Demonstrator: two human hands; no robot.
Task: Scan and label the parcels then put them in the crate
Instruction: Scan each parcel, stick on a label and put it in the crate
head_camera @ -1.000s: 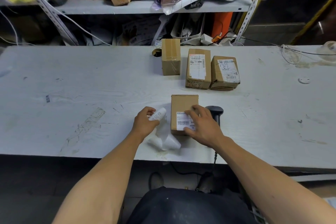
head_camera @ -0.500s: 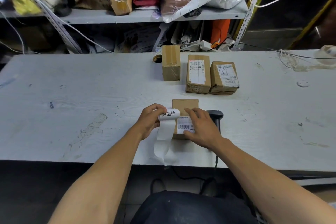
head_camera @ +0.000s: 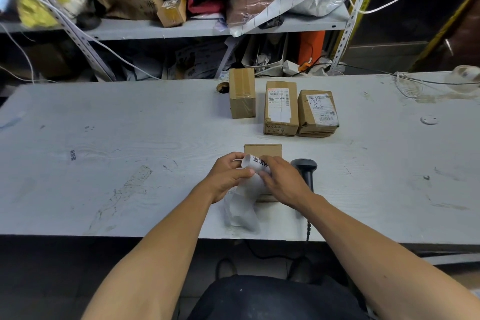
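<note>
Likely parcel stockroom, cluttered shelf (head_camera: 207, 30), taped parcels (head_camera: 280, 108), scanner (head_camera: 305, 167)

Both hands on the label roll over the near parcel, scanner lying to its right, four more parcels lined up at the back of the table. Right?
Not quite: the head view shows three parcels at the back, not four: a plain one, a middle one and a right one. The rest holds: left hand and right hand hold the label roll over the near parcel, scanner to its right.

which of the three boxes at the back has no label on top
The leftmost box in the back row: its top shows only brown tape. The middle box and the right box each carry a white printed label.
</note>
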